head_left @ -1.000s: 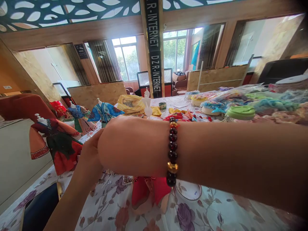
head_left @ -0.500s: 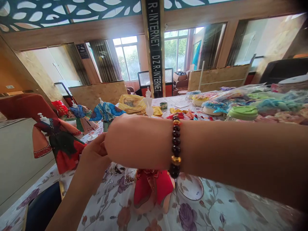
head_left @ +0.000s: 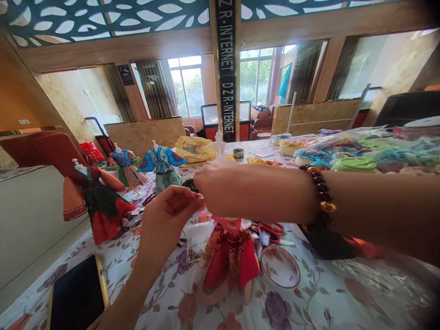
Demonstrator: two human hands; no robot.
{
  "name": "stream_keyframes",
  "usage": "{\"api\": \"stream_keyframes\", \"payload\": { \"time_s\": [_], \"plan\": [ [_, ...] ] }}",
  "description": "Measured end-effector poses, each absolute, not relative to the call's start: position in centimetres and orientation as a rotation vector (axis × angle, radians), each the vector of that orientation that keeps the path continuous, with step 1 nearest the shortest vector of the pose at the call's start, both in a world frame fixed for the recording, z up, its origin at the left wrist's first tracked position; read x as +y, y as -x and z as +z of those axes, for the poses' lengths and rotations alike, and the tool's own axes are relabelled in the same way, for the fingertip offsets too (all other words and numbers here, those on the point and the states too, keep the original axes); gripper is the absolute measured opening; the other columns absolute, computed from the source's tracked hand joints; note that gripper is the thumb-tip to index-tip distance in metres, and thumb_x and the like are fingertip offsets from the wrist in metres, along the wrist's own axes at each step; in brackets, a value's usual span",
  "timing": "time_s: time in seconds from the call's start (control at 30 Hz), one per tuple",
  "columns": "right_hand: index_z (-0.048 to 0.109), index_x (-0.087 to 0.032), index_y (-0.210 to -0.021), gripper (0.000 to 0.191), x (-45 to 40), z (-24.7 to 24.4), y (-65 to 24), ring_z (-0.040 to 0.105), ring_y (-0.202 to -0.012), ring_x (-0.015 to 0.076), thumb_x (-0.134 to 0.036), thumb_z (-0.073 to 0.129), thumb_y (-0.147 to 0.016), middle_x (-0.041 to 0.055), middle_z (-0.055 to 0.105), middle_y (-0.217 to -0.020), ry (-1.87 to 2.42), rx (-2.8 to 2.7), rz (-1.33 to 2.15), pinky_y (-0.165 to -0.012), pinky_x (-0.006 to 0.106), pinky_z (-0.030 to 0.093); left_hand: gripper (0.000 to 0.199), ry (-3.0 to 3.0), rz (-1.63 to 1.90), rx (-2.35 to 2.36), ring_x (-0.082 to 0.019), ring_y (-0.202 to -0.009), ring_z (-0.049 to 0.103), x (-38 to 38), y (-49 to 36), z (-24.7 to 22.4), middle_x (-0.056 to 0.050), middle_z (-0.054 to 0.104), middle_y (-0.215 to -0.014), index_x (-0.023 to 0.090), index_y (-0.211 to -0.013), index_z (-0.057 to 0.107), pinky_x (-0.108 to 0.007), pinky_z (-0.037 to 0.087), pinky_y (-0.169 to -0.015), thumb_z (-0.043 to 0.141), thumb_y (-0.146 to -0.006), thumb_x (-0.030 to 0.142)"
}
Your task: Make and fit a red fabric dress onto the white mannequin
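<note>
My left hand (head_left: 168, 211) is raised above the table with thumb and fingers pinched together. Right beside its fingertips is my right hand (head_left: 220, 185), seen from the back, closed, with its fingers mostly hidden. I cannot make out what is pinched between them, if anything. Dark beads form a bracelet (head_left: 319, 185) on my right wrist. Below the hands a small red doll dress (head_left: 233, 259) with patterned trim stands upright on the table. To its left lies a clear box (head_left: 197, 238) with small beads. A shallow round dish (head_left: 280, 266) is on its right.
Red-handled scissors (head_left: 273, 232) lie behind the round dish. A phone (head_left: 79, 293) rests at the front left. Dressed doll forms stand at left, one in dark green and red (head_left: 99, 197), another in blue (head_left: 161, 160). Colourful yarn (head_left: 395, 158) and a green-lidded jar (head_left: 355, 164) fill the right.
Both hands have shifted right in the view, the right forearm drawing back to the right. More of the left fingers, the red dress and the scissors now shows. The view has turned slightly left.
</note>
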State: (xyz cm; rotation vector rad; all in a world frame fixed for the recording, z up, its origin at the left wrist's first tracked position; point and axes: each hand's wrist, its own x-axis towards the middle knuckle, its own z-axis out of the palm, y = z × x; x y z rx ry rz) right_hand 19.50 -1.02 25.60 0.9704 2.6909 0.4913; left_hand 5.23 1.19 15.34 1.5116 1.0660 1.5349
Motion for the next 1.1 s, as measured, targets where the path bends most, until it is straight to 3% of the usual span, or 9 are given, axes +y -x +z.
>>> {"api": "stream_keyframes", "payload": {
  "time_s": [0.13, 0.23, 0.47, 0.67, 0.87, 1.1],
  "plan": [
    [0.067, -0.013, -0.071, 0.023, -0.9, 25.4, -19.4, 0.046, -0.062, 0.01, 0.004, 0.053, -0.076, 0.0014, 0.06, -0.072, -1.013, 2.644, 0.557, -0.057, 0.026, 0.032, 0.014, -1.602, 1.546, 1.008, -0.012, -0.069, 0.067, 2.1, -5.2, 14.7, 0.002, 0.073, -0.071, 0.019, -0.075, 0.067, -0.018, 0.052, -0.063, 0.074, -0.064, 0.015],
    [0.066, -0.012, -0.084, 0.013, 0.6, 24.0, -20.0, 0.044, -0.059, 0.0103, -0.009, 0.058, -0.075, 0.0039, 0.06, -0.079, -1.373, 2.663, 0.438, -0.051, 0.025, 0.031, 0.008, -1.626, 1.522, 0.967, -0.01, -0.064, 0.065, 2.7, -5.3, 14.3, 0.003, 0.072, -0.068, 0.019, -0.072, 0.069, -0.017, 0.051, -0.062, 0.074, -0.066, 0.017],
    [0.061, -0.017, -0.088, 0.017, 2.0, 22.7, -22.2, 0.048, -0.065, 0.0135, -0.02, 0.055, -0.072, 0.0033, 0.058, -0.077, -1.429, 2.796, 0.254, -0.051, 0.025, 0.028, 0.009, -1.53, 1.409, 0.75, -0.009, -0.07, 0.065, 3.6, -5.4, 13.7, 0.002, 0.071, -0.072, 0.019, -0.072, 0.068, -0.017, 0.052, -0.068, 0.076, -0.07, 0.023],
    [0.056, -0.02, -0.087, 0.015, 0.6, 23.6, -22.1, 0.043, -0.059, 0.0123, -0.016, 0.053, -0.072, -0.0015, 0.051, -0.066, -1.448, 2.72, 0.185, -0.052, 0.025, 0.026, 0.005, -1.565, 1.425, 0.693, -0.009, -0.065, 0.063, 3.2, -5.8, 13.5, 0.003, 0.068, -0.069, 0.02, -0.072, 0.069, -0.017, 0.05, -0.06, 0.068, -0.075, 0.015],
    [0.053, -0.022, -0.081, 0.014, 0.4, 23.1, -22.1, 0.041, -0.054, 0.0121, -0.014, 0.053, -0.069, -0.0043, 0.047, -0.058, -1.493, 2.723, 0.156, -0.052, 0.025, 0.026, 0.025, -1.921, 1.614, 0.633, -0.013, -0.078, 0.065, 3.1, -5.9, 13.3, -0.002, 0.072, -0.083, 0.024, -0.074, 0.076, -0.026, 0.053, -0.073, 0.06, -0.078, 0.005],
    [0.055, -0.021, -0.082, 0.015, -0.1, 23.2, -21.9, 0.043, -0.055, 0.0119, -0.012, 0.052, -0.07, -0.0026, 0.051, -0.062, -1.543, 2.695, 0.18, -0.053, 0.025, 0.027, 0.027, -1.893, 1.519, 0.594, -0.013, -0.08, 0.065, 3.1, -5.9, 13.3, -0.003, 0.071, -0.087, 0.022, -0.079, 0.076, -0.025, 0.052, -0.073, 0.058, -0.08, 0.003]
  ]
}}
